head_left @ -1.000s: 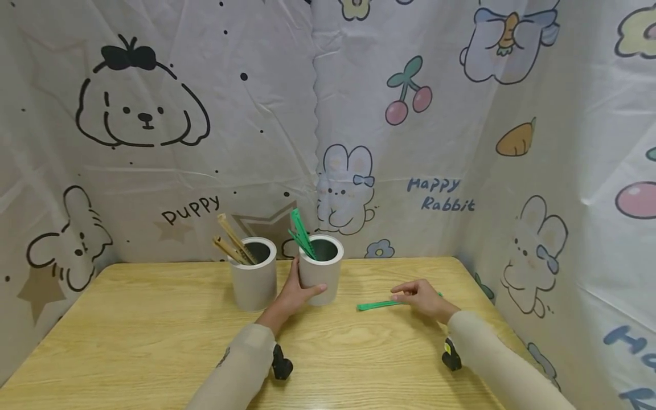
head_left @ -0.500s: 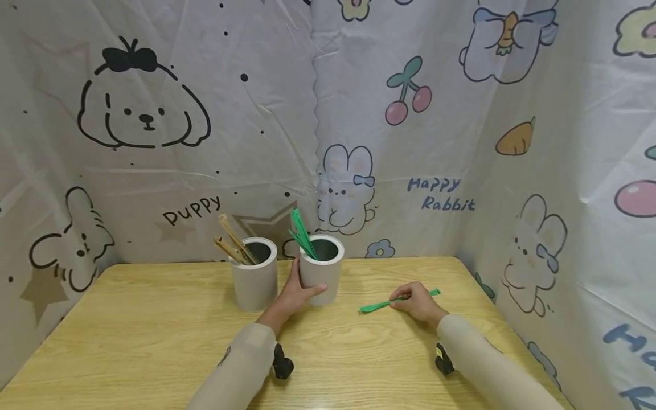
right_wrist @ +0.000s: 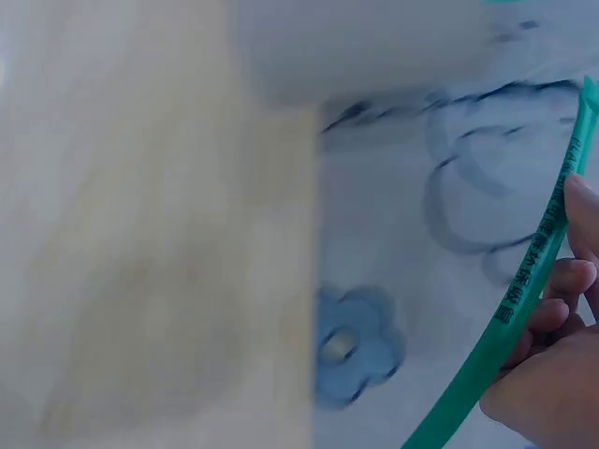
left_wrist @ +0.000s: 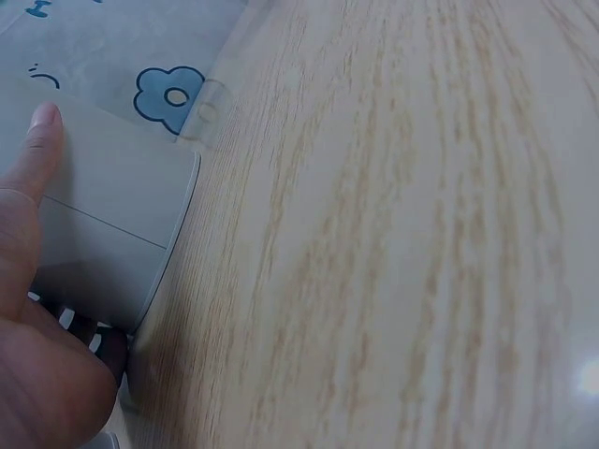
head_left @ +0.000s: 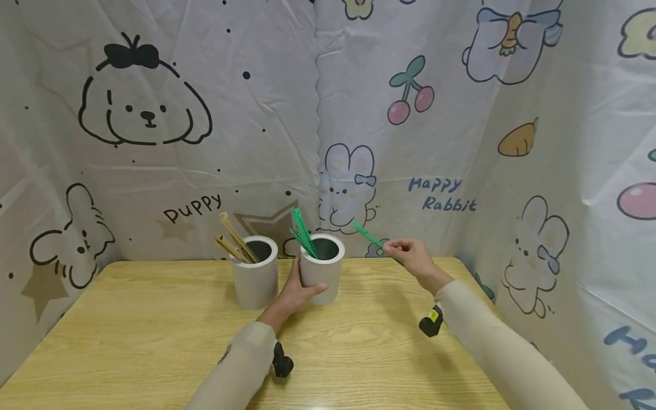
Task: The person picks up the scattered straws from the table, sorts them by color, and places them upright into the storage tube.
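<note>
My left hand (head_left: 294, 291) grips the side of a pale grey cylindrical cup (head_left: 321, 282), its thumb across the front. Several green wrapped straws (head_left: 304, 234) lean out of that cup to the left. In the left wrist view, the thumb (left_wrist: 37, 154) lies along the cup wall (left_wrist: 117, 201). Off to the cup's right and above the table, my right hand (head_left: 416, 261) pinches one more green wrapped straw (head_left: 367, 233) between thumb and fingers. Dark printed characters run along this straw (right_wrist: 524, 290) in the right wrist view.
A matching grey cup (head_left: 254, 285) stands just left of the gripped one, with several tan-wrapped sticks (head_left: 237, 242) leaning out. Both are near the back of the wooden table (head_left: 154, 336). A printed cloth (head_left: 277, 114) hangs behind and along the sides.
My right hand has picked the green straw up off the table, raising it and tilting its far end up towards the cup. My left hand has stayed on the cup.
</note>
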A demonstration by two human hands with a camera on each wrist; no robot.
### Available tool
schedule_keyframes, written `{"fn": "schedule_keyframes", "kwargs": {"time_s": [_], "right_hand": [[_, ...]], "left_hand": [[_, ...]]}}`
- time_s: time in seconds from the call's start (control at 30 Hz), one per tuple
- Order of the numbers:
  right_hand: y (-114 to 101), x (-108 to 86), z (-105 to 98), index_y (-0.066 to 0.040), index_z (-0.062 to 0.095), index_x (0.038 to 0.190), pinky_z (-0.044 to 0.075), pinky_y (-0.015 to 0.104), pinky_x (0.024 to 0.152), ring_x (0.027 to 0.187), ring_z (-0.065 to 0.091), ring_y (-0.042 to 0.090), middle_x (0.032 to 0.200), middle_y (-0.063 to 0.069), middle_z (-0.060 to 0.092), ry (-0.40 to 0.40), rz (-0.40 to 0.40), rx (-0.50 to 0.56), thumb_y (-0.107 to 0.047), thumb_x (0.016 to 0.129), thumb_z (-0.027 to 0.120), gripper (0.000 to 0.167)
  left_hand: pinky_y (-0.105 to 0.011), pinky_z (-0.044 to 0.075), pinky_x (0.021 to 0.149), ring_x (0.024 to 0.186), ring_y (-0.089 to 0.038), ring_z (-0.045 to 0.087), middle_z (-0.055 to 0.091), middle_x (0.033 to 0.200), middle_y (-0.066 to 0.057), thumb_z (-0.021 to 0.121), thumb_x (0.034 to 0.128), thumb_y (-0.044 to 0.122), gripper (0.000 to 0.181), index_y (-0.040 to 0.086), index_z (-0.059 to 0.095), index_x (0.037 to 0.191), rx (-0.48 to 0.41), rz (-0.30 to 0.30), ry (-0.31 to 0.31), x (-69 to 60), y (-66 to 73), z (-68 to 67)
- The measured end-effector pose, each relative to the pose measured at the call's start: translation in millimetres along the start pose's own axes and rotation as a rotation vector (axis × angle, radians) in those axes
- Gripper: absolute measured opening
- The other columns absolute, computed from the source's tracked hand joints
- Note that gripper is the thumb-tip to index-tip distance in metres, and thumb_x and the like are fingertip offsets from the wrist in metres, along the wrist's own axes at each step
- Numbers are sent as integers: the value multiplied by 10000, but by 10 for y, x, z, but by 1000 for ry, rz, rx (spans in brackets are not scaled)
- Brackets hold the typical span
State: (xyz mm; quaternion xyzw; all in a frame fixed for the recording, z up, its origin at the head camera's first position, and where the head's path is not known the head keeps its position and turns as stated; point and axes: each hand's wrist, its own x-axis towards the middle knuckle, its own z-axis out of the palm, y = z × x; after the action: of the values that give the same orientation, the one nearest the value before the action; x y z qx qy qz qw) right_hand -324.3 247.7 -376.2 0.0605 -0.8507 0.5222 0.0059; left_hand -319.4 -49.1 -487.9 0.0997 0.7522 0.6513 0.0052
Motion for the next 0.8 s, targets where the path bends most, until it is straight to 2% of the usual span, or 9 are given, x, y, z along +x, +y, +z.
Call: {"fn": "schedule_keyframes", "kwargs": {"time_s": [0.07, 0.17, 0.33, 0.5, 0.63, 0.8], "right_hand": [[-197, 50, 26, 25, 673, 1229, 409, 294, 826, 915, 479, 132, 965, -89, 596, 13, 15, 55, -253, 1014, 629, 354], [-494, 124, 108, -40, 682, 1213, 398, 284, 856, 959, 474, 116, 1010, -109, 586, 24, 29, 188, -273, 1022, 614, 309], [-926, 216, 348, -174, 692, 1005, 416, 197, 765, 845, 492, 66, 925, -101, 589, 10, 6, 488, -199, 1032, 589, 109], [-1244, 274, 595, -201, 698, 904, 420, 179, 730, 788, 509, 54, 884, -91, 606, -3, -33, 704, -139, 1030, 577, 185], [-1395, 320, 762, -219, 710, 858, 395, 192, 728, 763, 499, 61, 853, -101, 615, 0, -55, 769, -127, 1031, 572, 240], [-1418, 372, 948, -247, 722, 793, 379, 198, 701, 715, 505, 54, 797, -121, 632, 13, -53, 820, -99, 1022, 584, 305]], "left_hand": [[-617, 246, 1213, 1456, -411, 357, 318, 1604, -188, 813, 862, 151, 989, 163, 144, 1591, -1, -7, -6, 1, 4, -5], [-616, 252, 1211, 1448, -410, 368, 326, 1600, -191, 814, 861, 151, 982, 155, 152, 1587, -5, -4, -9, 7, 2, -7], [-609, 258, 1209, 1439, -405, 379, 338, 1592, -184, 819, 853, 139, 982, 166, 163, 1584, -11, -7, -4, 3, -6, -7], [-619, 264, 1200, 1436, -413, 377, 331, 1592, -189, 810, 863, 151, 982, 162, 146, 1586, -9, 1, -12, -3, -5, -13], [-624, 266, 1196, 1434, -420, 376, 329, 1590, -199, 808, 864, 156, 988, 146, 136, 1589, -6, 7, -17, -13, 0, -15], [-611, 260, 1206, 1441, -408, 374, 334, 1590, -190, 805, 867, 148, 970, 151, 151, 1583, -13, 3, -20, -17, 17, -17]]}}
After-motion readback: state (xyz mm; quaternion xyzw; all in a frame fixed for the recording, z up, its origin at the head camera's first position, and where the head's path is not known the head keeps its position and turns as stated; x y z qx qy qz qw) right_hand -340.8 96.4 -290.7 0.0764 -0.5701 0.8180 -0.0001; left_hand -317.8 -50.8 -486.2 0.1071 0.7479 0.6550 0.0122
